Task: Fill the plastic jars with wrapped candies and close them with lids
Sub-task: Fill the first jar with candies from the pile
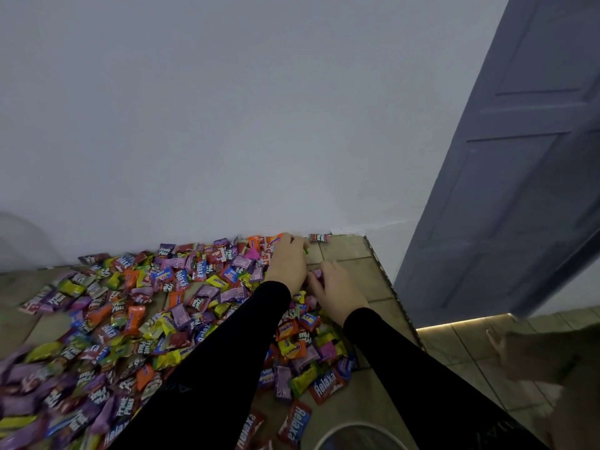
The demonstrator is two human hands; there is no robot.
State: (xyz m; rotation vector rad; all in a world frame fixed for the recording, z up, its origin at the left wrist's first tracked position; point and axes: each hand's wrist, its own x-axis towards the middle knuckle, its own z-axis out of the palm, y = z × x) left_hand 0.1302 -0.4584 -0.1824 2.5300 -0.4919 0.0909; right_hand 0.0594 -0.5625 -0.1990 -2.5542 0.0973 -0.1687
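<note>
clearly early on: the wrapped candies (136, 319) lie spread over the floor (350, 254) by the far wall, far too many to count, and only one jar (360, 436), its open rim at the near edge, shows, with no lid in sight. both hands reach the far right of the heap, the left hand (287, 261) curled over candies, the right hand (334, 290) pinching a pink one, so filling and closing are mostly left.

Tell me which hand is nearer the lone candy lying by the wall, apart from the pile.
Left. The left hand has its fingertips just short of the lone candy, slightly below and left of it. The right hand sits lower, farther from the wall, holding a pink candy.
</note>
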